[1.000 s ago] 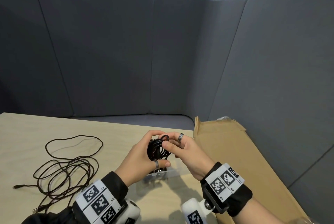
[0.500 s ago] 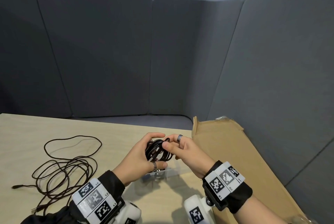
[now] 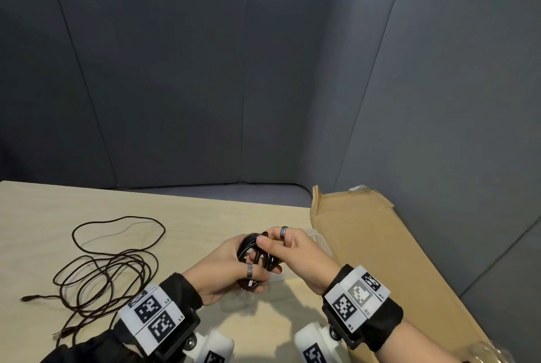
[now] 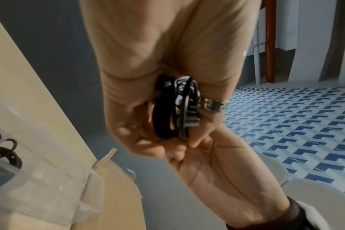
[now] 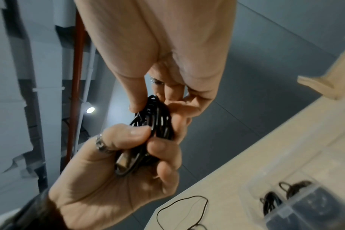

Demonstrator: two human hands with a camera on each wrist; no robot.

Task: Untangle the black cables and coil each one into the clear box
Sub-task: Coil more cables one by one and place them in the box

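Two hands are in view, the left hand (image 3: 222, 270) and the right hand (image 3: 295, 254), and together they hold one coiled black cable (image 3: 254, 257). One loose dark cable (image 3: 108, 269) lies on the tabletop (image 3: 205, 216). There is one clear box (image 5: 297, 200) with at least two small cable coils (image 5: 270, 202) inside, one cardboard sheet (image 3: 366, 245), and three rings (image 3: 284, 231) on the fingers.

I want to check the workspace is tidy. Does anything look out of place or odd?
Only the loose cable, sprawled in uneven loops on the table, not yet coiled. Both hands hold the coiled cable neatly. Nothing looks damaged.
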